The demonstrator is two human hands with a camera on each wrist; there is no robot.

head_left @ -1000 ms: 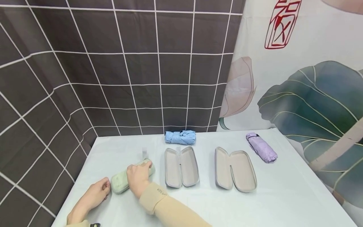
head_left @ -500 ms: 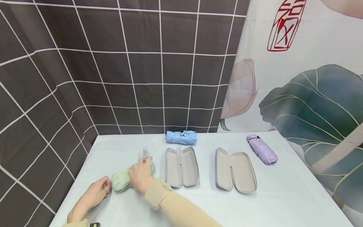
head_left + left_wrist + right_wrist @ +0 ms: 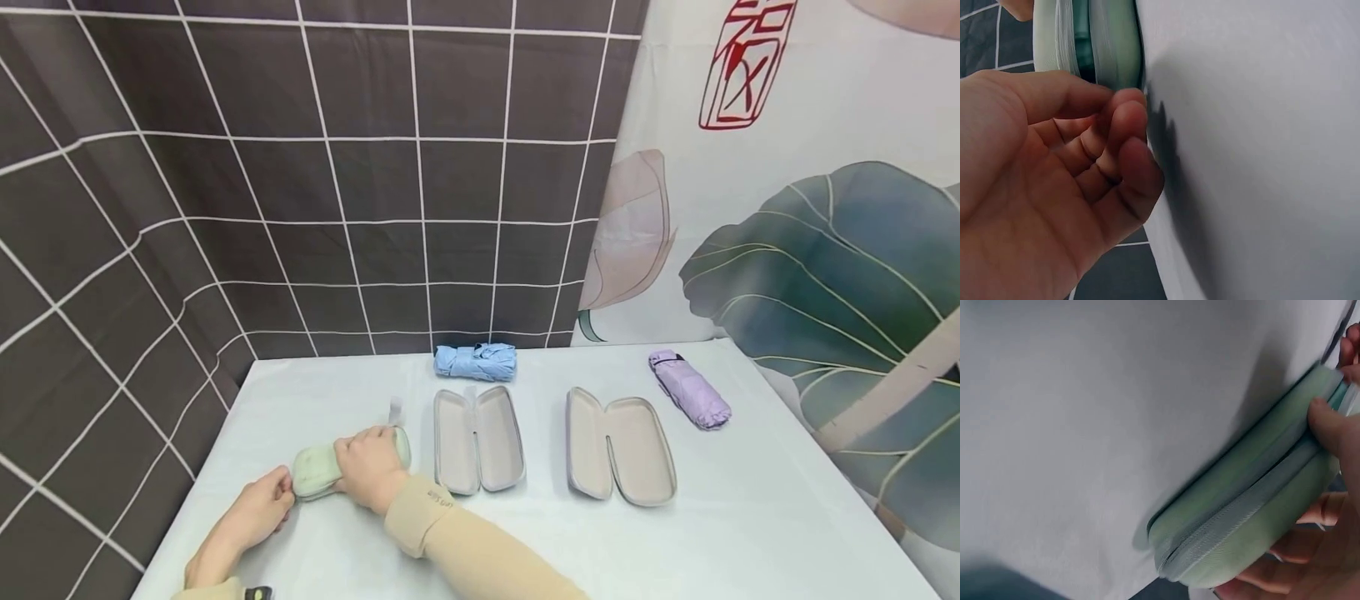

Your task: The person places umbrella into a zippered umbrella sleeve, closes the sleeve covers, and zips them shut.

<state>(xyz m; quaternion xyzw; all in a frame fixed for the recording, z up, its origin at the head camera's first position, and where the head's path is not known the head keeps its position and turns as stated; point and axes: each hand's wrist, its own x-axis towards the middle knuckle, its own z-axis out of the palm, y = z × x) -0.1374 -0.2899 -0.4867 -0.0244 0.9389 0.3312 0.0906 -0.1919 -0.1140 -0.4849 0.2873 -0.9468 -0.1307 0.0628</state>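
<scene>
A light green oblong zip case (image 3: 315, 472) lies on the left part of the table. My right hand (image 3: 369, 468) grips it across the middle, thumb on the near side and fingers over the top and far side. My left hand (image 3: 253, 510) is at the case's left end. In the left wrist view, its thumb and forefinger pinch at the end of the zipper (image 3: 1066, 40); whether a pull tab lies between them is hidden. The zipper is parted there, and something teal (image 3: 1083, 37) shows inside. Toward the other end the zipper seam (image 3: 1222, 528) looks closed in the right wrist view.
Two grey cases, one mid-table (image 3: 501, 442) and one to its right (image 3: 641, 454), lie spread wide with bare linings. A folded blue umbrella (image 3: 476, 363) lies behind them, a folded purple umbrella (image 3: 692, 392) at back right. A checked curtain (image 3: 360, 183) hangs behind the table.
The green case's left end has swung slightly away from me and the case has tipped a little. My right hand's fingers have moved further over it; the left hand has barely shifted.
</scene>
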